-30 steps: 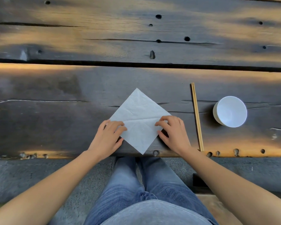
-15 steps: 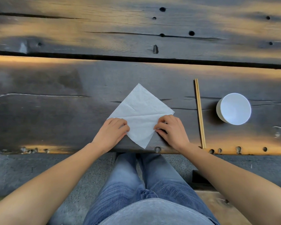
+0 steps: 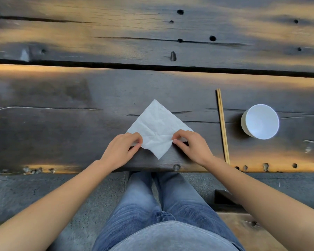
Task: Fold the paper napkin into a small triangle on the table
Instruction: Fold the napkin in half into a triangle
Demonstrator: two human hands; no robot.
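A white paper napkin (image 3: 157,124) lies as a diamond on the dark wooden table (image 3: 62,124), one corner pointing at me. My left hand (image 3: 121,151) pinches the napkin's left edge between thumb and fingers. My right hand (image 3: 192,146) pinches its right edge the same way. The lower half of the napkin is creased and slightly lifted between the two hands, and its near tip rests close to the table's front edge. The far half lies flat.
A pair of wooden chopsticks (image 3: 223,125) lies lengthwise to the right of the napkin. A white bowl (image 3: 260,121) stands further right. A dark gap (image 3: 152,67) runs between the two table planks. My legs in jeans (image 3: 152,205) are below the front edge.
Both hands went from resting flat on the napkin's side corners to pinching its edges. The lower half has crumpled inward and lifted a little.
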